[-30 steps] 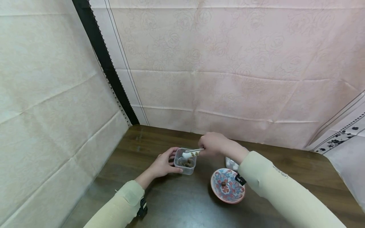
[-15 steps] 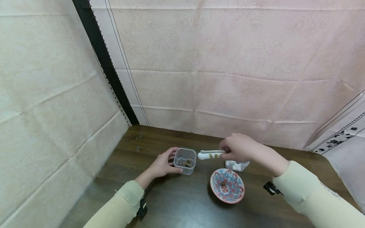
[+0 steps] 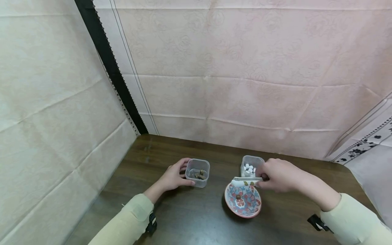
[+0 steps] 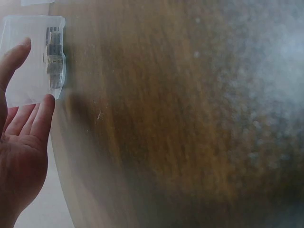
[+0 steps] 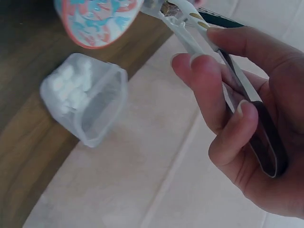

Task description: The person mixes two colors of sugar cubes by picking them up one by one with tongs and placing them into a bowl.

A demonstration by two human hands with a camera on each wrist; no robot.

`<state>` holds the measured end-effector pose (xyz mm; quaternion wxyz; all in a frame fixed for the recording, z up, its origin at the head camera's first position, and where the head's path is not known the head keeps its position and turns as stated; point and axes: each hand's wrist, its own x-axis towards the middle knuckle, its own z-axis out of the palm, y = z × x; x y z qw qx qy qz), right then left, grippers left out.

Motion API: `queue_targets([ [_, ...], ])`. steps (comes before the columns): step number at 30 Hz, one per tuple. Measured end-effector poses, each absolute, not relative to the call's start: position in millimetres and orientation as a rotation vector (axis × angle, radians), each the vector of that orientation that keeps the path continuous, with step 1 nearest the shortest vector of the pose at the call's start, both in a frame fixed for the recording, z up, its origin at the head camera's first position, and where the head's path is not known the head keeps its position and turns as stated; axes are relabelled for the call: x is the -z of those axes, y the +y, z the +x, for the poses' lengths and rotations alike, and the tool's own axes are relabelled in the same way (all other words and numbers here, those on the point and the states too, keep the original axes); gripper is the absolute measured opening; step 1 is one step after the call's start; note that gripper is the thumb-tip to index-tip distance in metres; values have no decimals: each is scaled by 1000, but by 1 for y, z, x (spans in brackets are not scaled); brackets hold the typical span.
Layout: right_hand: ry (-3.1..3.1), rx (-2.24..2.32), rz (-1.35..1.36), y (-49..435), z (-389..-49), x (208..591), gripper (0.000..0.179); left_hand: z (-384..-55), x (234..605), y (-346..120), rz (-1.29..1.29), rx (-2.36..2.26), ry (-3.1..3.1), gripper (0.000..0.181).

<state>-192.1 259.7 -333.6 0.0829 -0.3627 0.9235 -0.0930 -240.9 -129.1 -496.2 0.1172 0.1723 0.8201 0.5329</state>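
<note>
My left hand [image 3: 171,177] holds a clear plastic container [image 3: 190,166] from its left side, thumb in front and fingers behind. Several small brown cubes [image 3: 200,175] lie in it; they also show through its wall in the left wrist view. In my right hand [image 3: 280,175] is a pair of small metal tongs [image 3: 258,179] with white, leaf-patterned tips. The right wrist view shows a brown cube [image 5: 169,8] between the tips. Those tips are over the far rim of a red-and-blue patterned bowl [image 3: 248,206], which has one brown cube [image 3: 238,197] inside.
Behind the bowl stands a second clear container [image 3: 252,159] with several white pieces [image 3: 249,168] in it. The dark wooden table [image 3: 190,217] meets pale cloth walls [image 3: 245,102] at the back and left.
From above the left container, my right hand has moved right and then nearer with the tongs, to over the bowl's far edge. My left hand stays on its container.
</note>
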Motion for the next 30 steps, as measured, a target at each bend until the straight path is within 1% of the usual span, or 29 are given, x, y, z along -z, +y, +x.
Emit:
queue_targets([
  [4, 2761, 241, -1111, 259, -189, 346, 40, -240, 497, -130, 498, -1562, 2403, 87],
  [9, 2754, 211, -1084, 256, -188, 358, 40, -240, 497, -131, 492, -1552, 2414, 88],
  [15, 2729, 201, -1045, 255, -188, 368, 28, -240, 495, -129, 498, -1545, 2420, 87],
  [19, 2730, 193, -1018, 255, -189, 370, 25, -241, 493, -127, 505, -1551, 2408, 87],
  [30, 2762, 201, -995, 253, -189, 358, 31, -242, 499, -130, 504, -1566, 2397, 86],
])
